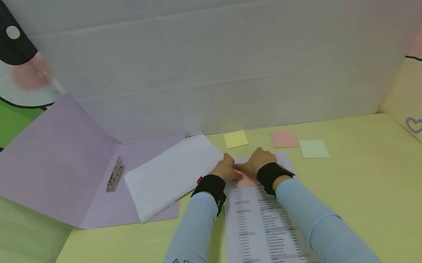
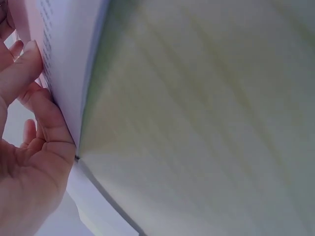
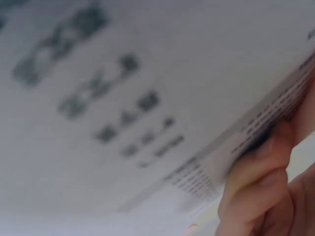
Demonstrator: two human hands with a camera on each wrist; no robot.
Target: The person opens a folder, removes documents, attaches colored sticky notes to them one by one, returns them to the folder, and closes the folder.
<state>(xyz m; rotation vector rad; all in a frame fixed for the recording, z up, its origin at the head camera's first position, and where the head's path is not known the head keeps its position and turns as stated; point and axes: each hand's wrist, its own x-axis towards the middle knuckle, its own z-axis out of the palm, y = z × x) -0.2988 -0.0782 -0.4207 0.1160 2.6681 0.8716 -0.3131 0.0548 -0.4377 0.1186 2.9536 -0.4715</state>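
A pink sticky note lies on the upper part of a printed sheet with columns of text. My left hand touches the note at its left, a fingertip against the pink paper in the left wrist view. From the other side my right hand presses at the note's top, its thumb reaching toward the left hand. Bent fingers of the right hand rest against the printed page in the right wrist view. Part of the note is covered by the hands.
To the left stands an open purple folder with a metal clip. White paper lies across its right side. Yellow, pink and pale green sticky notes lie on the yellow table, near the back wall.
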